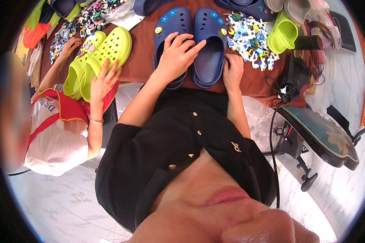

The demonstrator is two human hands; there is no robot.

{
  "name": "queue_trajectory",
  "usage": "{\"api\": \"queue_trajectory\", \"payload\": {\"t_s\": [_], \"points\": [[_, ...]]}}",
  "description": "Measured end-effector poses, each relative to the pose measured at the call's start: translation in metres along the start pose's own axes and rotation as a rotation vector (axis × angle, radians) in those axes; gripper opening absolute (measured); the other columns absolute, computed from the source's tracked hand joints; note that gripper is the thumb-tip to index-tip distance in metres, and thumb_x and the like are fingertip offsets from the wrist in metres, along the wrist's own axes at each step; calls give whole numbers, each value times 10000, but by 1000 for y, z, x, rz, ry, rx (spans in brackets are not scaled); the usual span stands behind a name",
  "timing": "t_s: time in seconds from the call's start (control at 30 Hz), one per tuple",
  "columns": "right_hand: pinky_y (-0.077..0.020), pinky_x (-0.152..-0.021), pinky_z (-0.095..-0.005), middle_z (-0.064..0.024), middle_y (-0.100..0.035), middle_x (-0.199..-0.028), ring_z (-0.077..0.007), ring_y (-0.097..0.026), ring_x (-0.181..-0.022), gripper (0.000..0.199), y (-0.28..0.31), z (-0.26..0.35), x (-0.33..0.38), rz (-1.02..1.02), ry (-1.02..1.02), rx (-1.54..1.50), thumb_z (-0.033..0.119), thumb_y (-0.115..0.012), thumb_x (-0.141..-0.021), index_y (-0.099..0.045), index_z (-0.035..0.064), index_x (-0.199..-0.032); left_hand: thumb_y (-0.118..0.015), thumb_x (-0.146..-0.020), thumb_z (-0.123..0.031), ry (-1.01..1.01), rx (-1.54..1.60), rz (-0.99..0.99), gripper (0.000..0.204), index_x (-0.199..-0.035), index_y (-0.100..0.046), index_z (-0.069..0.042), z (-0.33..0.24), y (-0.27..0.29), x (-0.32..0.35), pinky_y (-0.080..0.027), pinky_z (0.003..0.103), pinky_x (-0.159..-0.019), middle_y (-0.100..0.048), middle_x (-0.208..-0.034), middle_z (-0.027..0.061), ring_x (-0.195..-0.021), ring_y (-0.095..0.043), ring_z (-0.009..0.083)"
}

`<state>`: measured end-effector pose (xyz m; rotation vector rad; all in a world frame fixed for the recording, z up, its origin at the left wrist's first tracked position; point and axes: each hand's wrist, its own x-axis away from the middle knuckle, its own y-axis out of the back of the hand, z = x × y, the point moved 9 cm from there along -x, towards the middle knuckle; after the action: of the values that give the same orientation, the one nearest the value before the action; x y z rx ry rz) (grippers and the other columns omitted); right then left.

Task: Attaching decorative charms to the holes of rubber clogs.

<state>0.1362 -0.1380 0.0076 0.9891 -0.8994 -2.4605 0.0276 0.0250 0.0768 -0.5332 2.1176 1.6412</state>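
My right hand (233, 75) curls beside the right edge of a pair of navy-blue clogs with punched holes (209, 67), top centre of the frame; I cannot tell whether it grips. My left hand (178, 56), fingers spread apart, lies across the pair. Beyond, upper right, sits a heap of small white, blue and yellow pieces (249, 38).

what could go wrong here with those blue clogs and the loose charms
The blue clogs sit with their heels close to the near edge of the brown cloth, so a careless push could tip one off. The charm pile lies loose just beyond the right hand; a sideways sweep might scatter pieces.
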Motion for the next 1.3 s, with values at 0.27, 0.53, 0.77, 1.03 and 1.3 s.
{"api": "queue_trajectory", "payload": {"t_s": [0.27,0.53,0.77,1.03,1.3], "points": [[-444,-849,-408,-121,-656,-946,-322,-585,-948,199,0,-6,2,6,7,7,-41,-649,-764,-670,13,-955,-734,-746,-115,-14,15,-47,518,-1254,-663,-189,-4,-5,-1,-325,446,-1057,-645,-965,-2,-1105,-570,185],[-444,-833,-408,-123,-650,-929,-323,-583,-928,198,-2,-6,3,-1,26,17,-50,-648,-754,-667,9,-942,-735,-745,-110,-22,19,-57,525,-1260,-659,-185,-3,-6,1,-326,446,-1051,-643,-970,-2,-1105,-569,184],[-441,-814,-410,-119,-643,-916,-322,-576,-914,201,-2,0,0,-8,61,49,-64,-639,-747,-667,6,-933,-715,-815,-151,-9,6,1,480,-1289,-653,-194,0,-8,1,-303,440,-1068,-646,-1031,1,-1131,-559,180],[-436,-802,-413,-114,-636,-926,-317,-572,-921,208,-3,1,1,-3,54,69,-61,-631,-746,-668,10,-937,-708,-819,-154,-23,2,-1,480,-1293,-649,-197,-1,-9,1,-303,439,-1061,-645,-1032,-3,-1130,-556,183],[-445,-835,-399,-120,-631,-936,-318,-572,-935,209,-2,5,1,4,47,84,-65,-630,-756,-658,4,-951,-709,-812,-159,-13,4,-12,489,-1295,-646,-197,0,-6,2,-309,437,-1049,-648,-1023,-7,-1134,-549,188]]}}
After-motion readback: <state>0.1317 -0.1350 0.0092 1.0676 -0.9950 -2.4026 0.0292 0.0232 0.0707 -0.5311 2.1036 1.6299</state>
